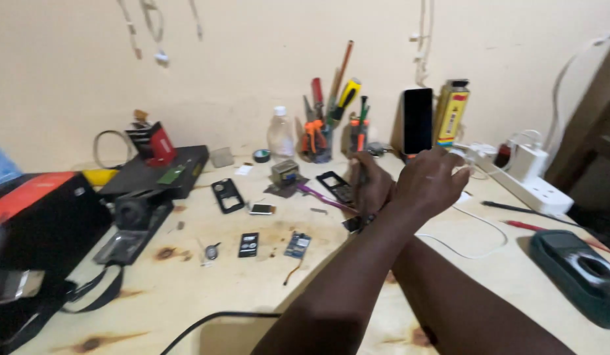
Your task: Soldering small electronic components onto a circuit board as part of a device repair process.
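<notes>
My arms are crossed over the pale wooden bench (219, 283). My left hand (431, 181) reaches right toward a white power strip (525, 181), its fingers curled around the plug end of a white cable (489, 227) that loops across the bench. My right hand (372, 187) sits just left of it and grips a thin dark tool (359, 172) held upright. The tool's tip rests on a small dark part (357, 223). A black phone (418, 120) stands against the wall behind both hands.
A cup of screwdrivers and pliers (318, 135), a clear bottle (280, 135) and a yellow can (451, 113) line the wall. Phone frames (227, 195), small circuit boards (297, 244), a black box (157, 172), a multimeter (581, 269) and a black and red case (35, 223) lie around.
</notes>
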